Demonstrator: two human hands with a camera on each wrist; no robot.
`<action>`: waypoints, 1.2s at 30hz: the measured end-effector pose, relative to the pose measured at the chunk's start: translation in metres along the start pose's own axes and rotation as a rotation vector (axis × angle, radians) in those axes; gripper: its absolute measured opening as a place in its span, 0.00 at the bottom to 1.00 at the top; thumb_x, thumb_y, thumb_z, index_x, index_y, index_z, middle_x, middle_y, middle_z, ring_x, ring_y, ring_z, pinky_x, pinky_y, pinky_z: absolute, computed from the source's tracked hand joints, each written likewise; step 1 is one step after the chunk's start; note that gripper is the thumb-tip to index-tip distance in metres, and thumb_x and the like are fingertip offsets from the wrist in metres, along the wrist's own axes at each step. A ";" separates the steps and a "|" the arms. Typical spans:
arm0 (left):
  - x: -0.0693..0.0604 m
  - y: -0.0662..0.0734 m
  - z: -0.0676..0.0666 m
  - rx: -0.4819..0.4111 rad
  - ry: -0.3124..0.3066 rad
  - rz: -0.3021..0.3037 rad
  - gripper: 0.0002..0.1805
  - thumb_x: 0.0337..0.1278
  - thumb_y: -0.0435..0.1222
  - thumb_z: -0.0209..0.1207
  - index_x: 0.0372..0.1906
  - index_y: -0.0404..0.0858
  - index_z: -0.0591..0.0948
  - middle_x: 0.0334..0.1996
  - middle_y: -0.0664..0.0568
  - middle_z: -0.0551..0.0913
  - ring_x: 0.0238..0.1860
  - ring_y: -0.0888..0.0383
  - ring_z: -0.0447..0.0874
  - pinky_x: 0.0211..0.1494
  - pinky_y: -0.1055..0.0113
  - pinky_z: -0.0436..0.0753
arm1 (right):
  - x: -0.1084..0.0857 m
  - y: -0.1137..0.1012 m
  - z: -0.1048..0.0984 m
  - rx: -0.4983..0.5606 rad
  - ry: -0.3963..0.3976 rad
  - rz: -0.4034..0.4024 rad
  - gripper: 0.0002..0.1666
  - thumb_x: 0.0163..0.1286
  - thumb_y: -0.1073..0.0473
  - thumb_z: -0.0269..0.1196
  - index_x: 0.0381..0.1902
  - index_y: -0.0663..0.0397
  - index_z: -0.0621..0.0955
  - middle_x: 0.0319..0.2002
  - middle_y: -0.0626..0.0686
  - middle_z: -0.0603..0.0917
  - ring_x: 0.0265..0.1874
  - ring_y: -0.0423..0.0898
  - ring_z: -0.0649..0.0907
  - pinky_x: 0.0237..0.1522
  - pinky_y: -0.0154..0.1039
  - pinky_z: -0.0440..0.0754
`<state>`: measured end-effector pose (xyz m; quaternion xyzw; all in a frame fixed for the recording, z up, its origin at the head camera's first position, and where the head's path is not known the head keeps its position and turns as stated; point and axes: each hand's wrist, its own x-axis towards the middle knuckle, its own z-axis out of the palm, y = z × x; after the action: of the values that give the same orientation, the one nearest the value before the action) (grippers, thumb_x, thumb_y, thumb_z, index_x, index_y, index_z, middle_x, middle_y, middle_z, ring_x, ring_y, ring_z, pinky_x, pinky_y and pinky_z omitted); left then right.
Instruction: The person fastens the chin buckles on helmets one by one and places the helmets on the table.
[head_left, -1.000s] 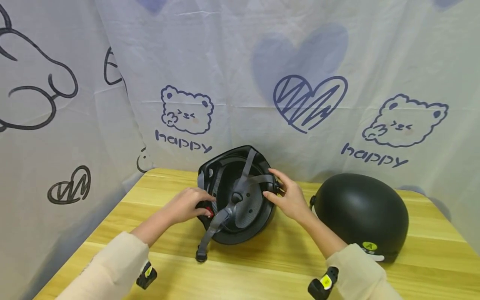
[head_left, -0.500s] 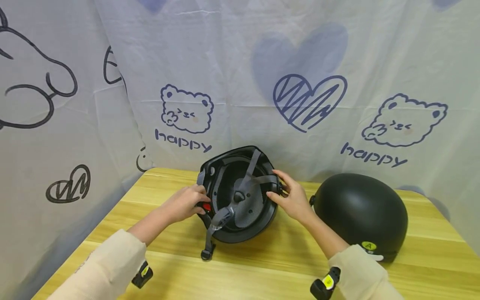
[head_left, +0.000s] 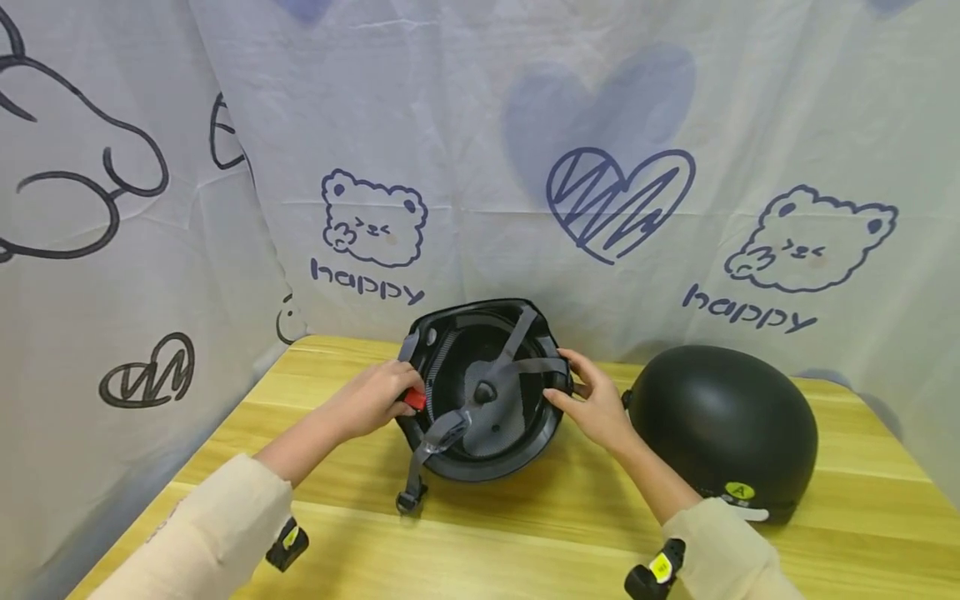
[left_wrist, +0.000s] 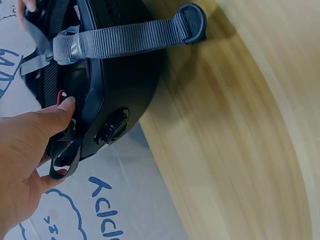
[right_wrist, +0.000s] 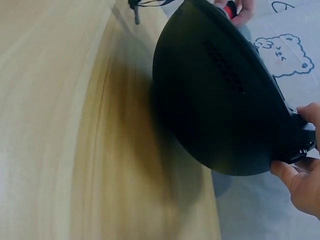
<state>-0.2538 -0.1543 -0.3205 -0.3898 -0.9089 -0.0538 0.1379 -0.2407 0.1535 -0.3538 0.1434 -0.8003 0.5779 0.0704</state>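
A black helmet (head_left: 517, 458) is tilted with its padded inside towards me, its lower shell over the table in the head view. My left hand (head_left: 371, 402) pinches a red buckle piece (head_left: 416, 400) at its left rim. In the left wrist view the thumb (left_wrist: 65, 103) lies by the red part, with a strap loop (left_wrist: 74, 162) beside the fingers. My right hand (head_left: 596, 404) grips the opposite rim, thumb inside. The right wrist view shows the shell (right_wrist: 210, 100) from outside. A grey chin strap (head_left: 442, 429) hangs over the front rim, its black end buckle (head_left: 409, 498) dangling.
Another black helmet (head_left: 720, 417), dome up with a yellow "A" sticker, stands close to the right forearm. Behind the wooden table (head_left: 480, 550) hangs a printed white cloth (head_left: 487, 125), which also covers the left side.
The helmet has turned slightly and shifted a little right. My left hand has settled on the red buckle piece, which shows more plainly. My right hand has moved right with the rim.
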 end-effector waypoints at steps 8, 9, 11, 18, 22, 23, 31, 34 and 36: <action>0.007 0.003 -0.010 -0.031 0.001 -0.034 0.11 0.45 0.34 0.68 0.35 0.38 0.80 0.33 0.51 0.81 0.36 0.55 0.78 0.40 0.58 0.77 | -0.002 0.011 0.009 0.144 -0.008 0.083 0.34 0.62 0.69 0.60 0.66 0.63 0.64 0.65 0.68 0.66 0.53 0.65 0.77 0.43 0.32 0.81; 0.008 0.004 -0.012 -0.023 0.001 -0.035 0.11 0.44 0.34 0.68 0.35 0.39 0.80 0.33 0.52 0.81 0.36 0.55 0.78 0.39 0.58 0.77 | -0.002 0.011 0.010 0.144 -0.008 0.085 0.34 0.62 0.69 0.60 0.66 0.62 0.64 0.64 0.67 0.67 0.53 0.65 0.77 0.44 0.33 0.81; 0.008 0.005 -0.014 -0.008 0.004 -0.040 0.11 0.45 0.34 0.68 0.36 0.39 0.80 0.33 0.52 0.80 0.37 0.55 0.77 0.39 0.57 0.76 | -0.002 0.011 0.011 0.144 -0.007 0.094 0.35 0.62 0.68 0.61 0.66 0.61 0.64 0.65 0.67 0.67 0.53 0.64 0.77 0.46 0.35 0.81; 0.009 0.005 -0.018 0.035 0.048 -0.042 0.14 0.46 0.34 0.67 0.40 0.34 0.82 0.35 0.47 0.80 0.36 0.53 0.76 0.40 0.57 0.77 | -0.003 0.010 0.010 0.096 -0.008 0.144 0.36 0.64 0.63 0.61 0.68 0.56 0.63 0.67 0.64 0.65 0.58 0.62 0.75 0.52 0.45 0.79; 0.008 0.004 -0.017 0.041 0.061 -0.036 0.13 0.45 0.33 0.68 0.38 0.34 0.83 0.34 0.48 0.80 0.36 0.53 0.76 0.39 0.59 0.76 | -0.004 0.010 0.009 -0.022 0.005 0.134 0.37 0.63 0.59 0.62 0.69 0.55 0.62 0.67 0.63 0.64 0.60 0.62 0.72 0.54 0.50 0.77; 0.007 0.004 -0.017 0.041 0.066 -0.032 0.13 0.44 0.33 0.68 0.38 0.34 0.83 0.34 0.48 0.80 0.36 0.53 0.76 0.40 0.59 0.77 | -0.004 0.009 0.010 -0.057 0.011 0.124 0.38 0.63 0.58 0.62 0.69 0.56 0.61 0.67 0.63 0.64 0.61 0.62 0.72 0.56 0.51 0.75; 0.006 0.000 -0.016 0.041 0.116 -0.040 0.13 0.43 0.30 0.68 0.39 0.35 0.84 0.36 0.46 0.81 0.42 0.49 0.78 0.46 0.55 0.78 | -0.006 0.000 0.013 -0.302 0.119 -0.039 0.37 0.60 0.56 0.65 0.65 0.56 0.67 0.65 0.63 0.67 0.65 0.62 0.65 0.63 0.61 0.62; 0.005 -0.003 -0.016 0.038 0.128 -0.058 0.13 0.44 0.30 0.67 0.39 0.36 0.84 0.37 0.46 0.82 0.43 0.48 0.78 0.47 0.54 0.78 | -0.007 -0.006 0.017 -0.353 0.188 -0.164 0.34 0.57 0.58 0.67 0.61 0.60 0.71 0.63 0.64 0.69 0.64 0.63 0.65 0.62 0.63 0.60; 0.004 -0.004 -0.016 0.033 0.132 -0.069 0.13 0.44 0.31 0.67 0.40 0.36 0.84 0.38 0.46 0.82 0.44 0.48 0.78 0.47 0.54 0.78 | -0.007 -0.010 0.020 -0.378 0.220 -0.255 0.32 0.55 0.60 0.69 0.58 0.62 0.74 0.62 0.64 0.71 0.62 0.63 0.66 0.61 0.63 0.61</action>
<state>-0.2560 -0.1581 -0.3043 -0.3513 -0.9116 -0.0691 0.2019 -0.2295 0.1330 -0.3529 0.1638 -0.8570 0.4167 0.2549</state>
